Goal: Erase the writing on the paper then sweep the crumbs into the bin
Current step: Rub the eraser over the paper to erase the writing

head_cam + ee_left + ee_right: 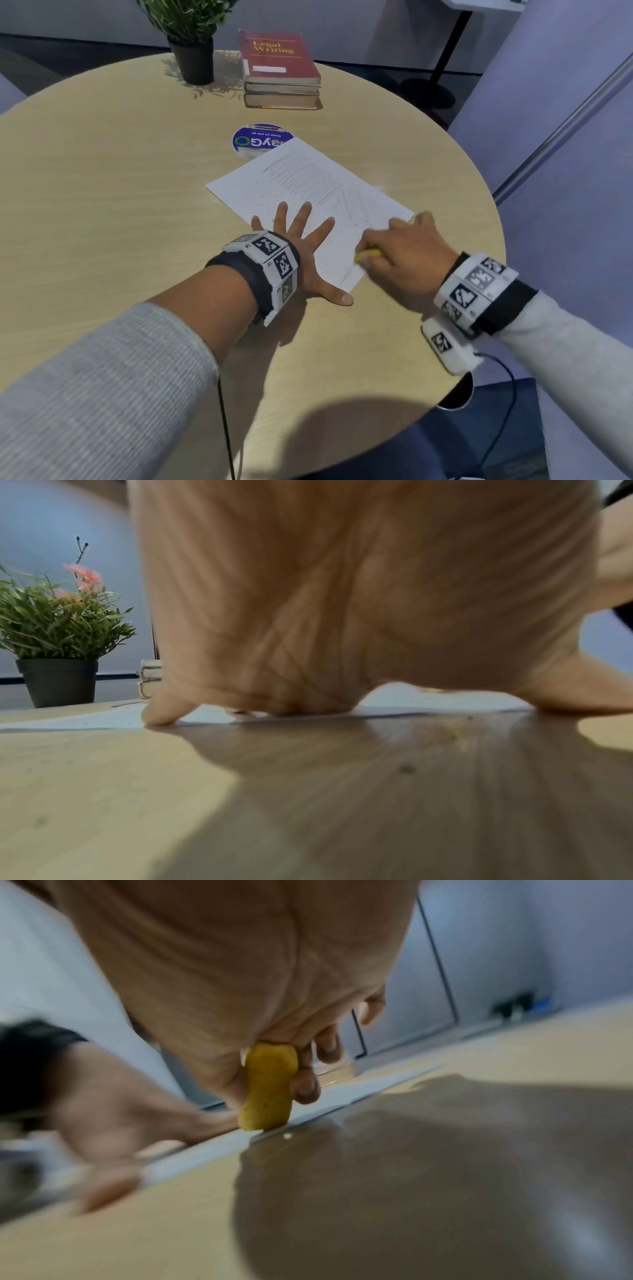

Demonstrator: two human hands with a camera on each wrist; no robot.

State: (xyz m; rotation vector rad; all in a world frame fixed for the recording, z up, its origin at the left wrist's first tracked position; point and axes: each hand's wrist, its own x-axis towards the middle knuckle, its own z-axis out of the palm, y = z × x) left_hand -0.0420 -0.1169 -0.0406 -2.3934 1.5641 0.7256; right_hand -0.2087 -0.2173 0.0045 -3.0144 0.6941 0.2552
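Observation:
A white sheet of paper (301,192) with faint pencil shading and dark eraser crumbs lies on the round wooden table (120,171). My left hand (298,240) lies flat with fingers spread, pressing the paper's near corner down. My right hand (394,253) grips a yellow eraser (368,255), whose end touches the paper near its near right edge. In the right wrist view the yellow eraser (267,1088) stands on the paper's edge (308,1110), held between thumb and fingers. In the left wrist view my left hand (342,615) presses the paper (103,718).
A blue round sticker or lid (262,140) lies partly under the paper's far corner. A stack of books (281,72) and a potted plant (191,51) stand at the table's far side. A cable (496,411) hangs off my right wrist.

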